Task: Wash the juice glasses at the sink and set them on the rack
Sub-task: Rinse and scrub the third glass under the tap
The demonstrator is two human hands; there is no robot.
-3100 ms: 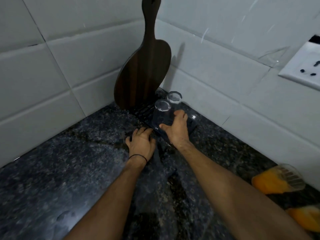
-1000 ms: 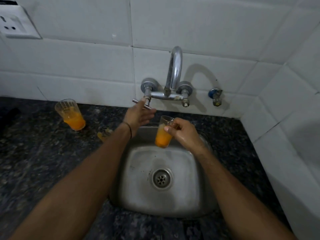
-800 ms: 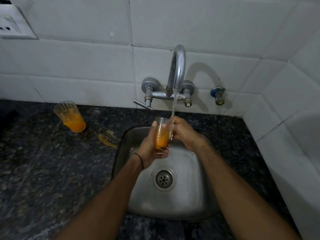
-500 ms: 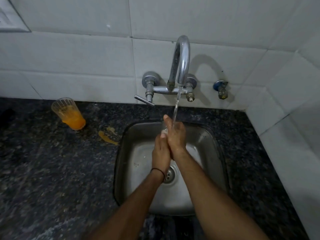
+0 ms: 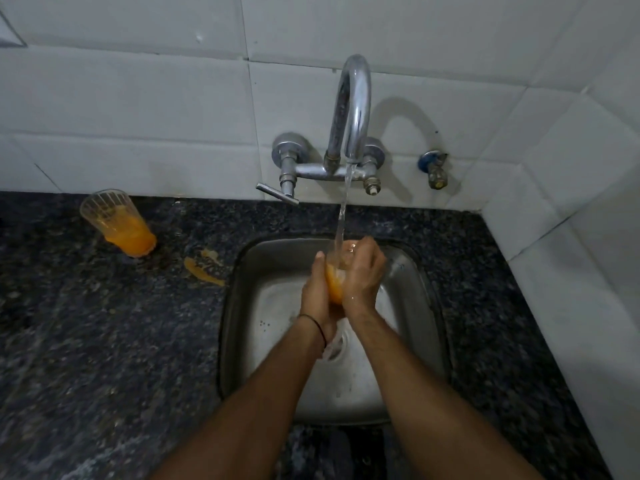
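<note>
Both forearms reach in from 6 o'clock toward 12 and converge at centre, where the left hand [image 5: 316, 289], a dark band on its wrist, and the right hand [image 5: 362, 275] face each other, fingers curled round the glass [image 5: 334, 284] clasped between them.

Dim light from the front casts the curved chrome tap's [image 5: 351, 109] shadow rightward onto white wall tiles [image 5: 138, 98]; wide-angle edges bend.

Both hands, left [image 5: 314, 292] and right [image 5: 362, 276], clasp juice glass [image 5: 334, 284] under tap [image 5: 351, 109] stream, above sink [image 5: 412, 341].
</note>
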